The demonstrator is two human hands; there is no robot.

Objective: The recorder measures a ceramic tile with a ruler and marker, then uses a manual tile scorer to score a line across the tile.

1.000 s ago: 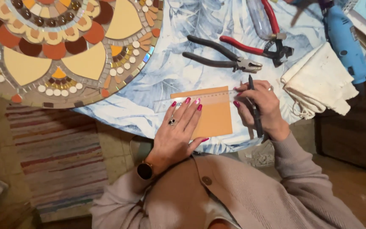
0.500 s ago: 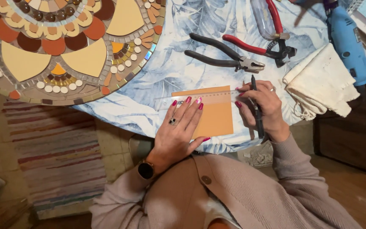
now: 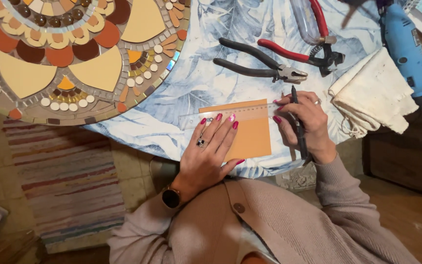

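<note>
Bench (image 3: pixel 206 83) covered with a blue-and-white leaf-print cloth. Lying on it: a round mosaic panel (image 3: pixel 64 54) at upper left; an orange tile (image 3: pixel 250 139) at the near edge, crossed by a clear ruler (image 3: pixel 230 115); black-handled pliers (image 3: pixel 260 66); red-handled nippers (image 3: pixel 308 49); a folded cream cloth (image 3: pixel 372 95); a blue rotary tool (image 3: pixel 404 44).

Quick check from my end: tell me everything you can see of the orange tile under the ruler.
The orange tile is a flat, plain rectangle with a smooth matte face, ceramic by its look, whole and unmarked as far as shows. It lies flat near the edge of the table, which has a blue leaf-patterned cover. A clear ruler crosses its upper part. The left hand presses on ruler and tile; the right hand, holding a dark pen-like tool, is at its upper right corner.
</note>
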